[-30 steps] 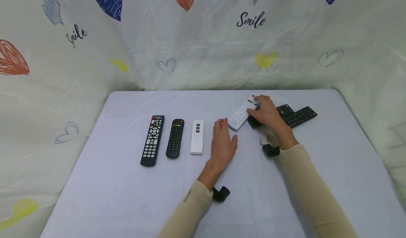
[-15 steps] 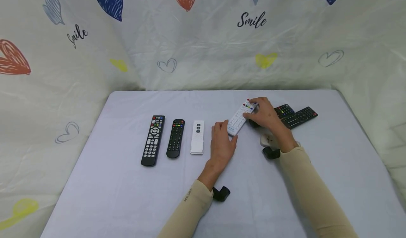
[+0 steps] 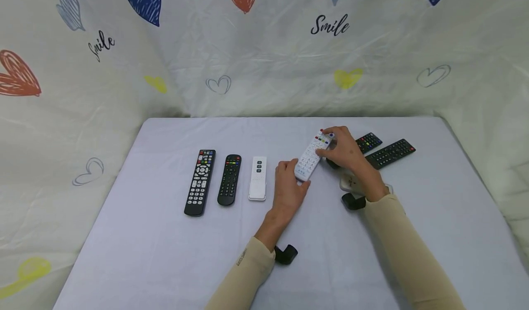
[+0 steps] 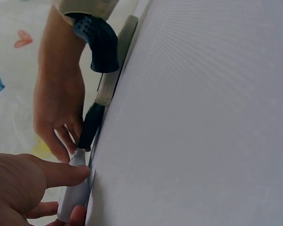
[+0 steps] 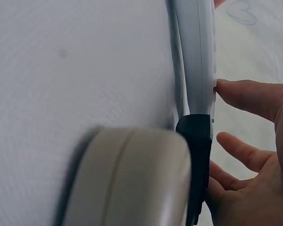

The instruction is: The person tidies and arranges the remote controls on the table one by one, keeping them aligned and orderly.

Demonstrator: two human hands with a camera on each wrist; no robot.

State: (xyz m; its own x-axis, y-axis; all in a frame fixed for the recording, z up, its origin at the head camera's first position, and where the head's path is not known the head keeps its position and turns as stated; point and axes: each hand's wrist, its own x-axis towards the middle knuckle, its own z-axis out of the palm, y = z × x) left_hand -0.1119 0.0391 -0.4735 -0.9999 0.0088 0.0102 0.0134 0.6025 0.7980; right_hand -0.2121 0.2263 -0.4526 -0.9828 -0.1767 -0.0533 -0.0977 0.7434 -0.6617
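A white remote control (image 3: 312, 156) with coloured buttons near its top lies at a slant between both hands. My right hand (image 3: 345, 149) pinches its upper end, thumb on the near side and fingers at the far end. My left hand (image 3: 287, 186) grips the lower end; in the left wrist view the thumb and fingers of the left hand (image 4: 19, 188) lie along either side of the white remote (image 4: 74, 195). Partly hidden beneath the right hand are a black remote (image 3: 369, 142) and a beige rounded remote (image 3: 350, 183).
To the left, a large black remote (image 3: 200, 183), a smaller black remote (image 3: 229, 180) and a slim white remote (image 3: 257, 178) lie in a row. Another black remote (image 3: 391, 154) lies at the right. A white cloth covers the table (image 3: 136, 255), with a printed curtain (image 3: 264, 53) behind.
The white remote has shifted down and left, drawn by the right hand. Its lower end now sits between the left thumb and fingers. One black remote at the right has shifted slightly.
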